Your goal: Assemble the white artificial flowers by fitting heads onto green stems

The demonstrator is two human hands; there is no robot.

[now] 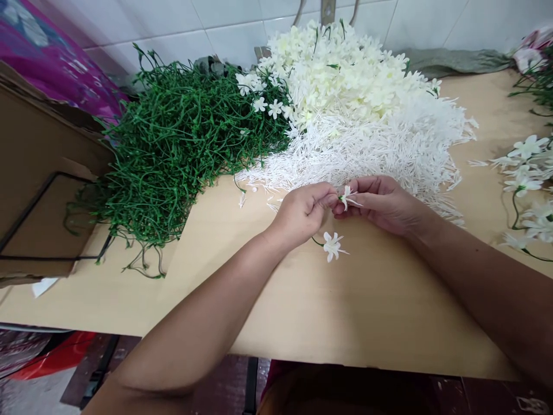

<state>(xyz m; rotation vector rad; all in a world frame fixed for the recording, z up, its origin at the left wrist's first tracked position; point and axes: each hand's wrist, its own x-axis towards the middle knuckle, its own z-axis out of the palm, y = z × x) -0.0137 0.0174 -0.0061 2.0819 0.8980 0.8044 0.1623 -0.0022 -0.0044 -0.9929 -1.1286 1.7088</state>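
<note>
My left hand (pixel 309 210) is closed, pinching a green artificial flower stem just behind a white artificial flower (pixel 347 197). Thumb and fingers of my right hand (pixel 380 202) close on that same bloom from the other side. Below my left hand hangs a second white flower (pixel 332 246) with thin white stamens, on a green stem that runs up into the hand. Right behind both hands spreads a heap of white stamen pieces (pixel 367 147). A pile of loose cream-white petals (pixel 345 80) rises behind it.
A tangled heap of green plastic stems (pixel 190 132) lies at left, beside a cardboard box (pixel 38 167) and a black wire frame (pixel 26 222). Several assembled white flowers (pixel 525 178) lie at the right edge. The tan tabletop (pixel 276 311) ends close to my body; a tiled wall stands behind.
</note>
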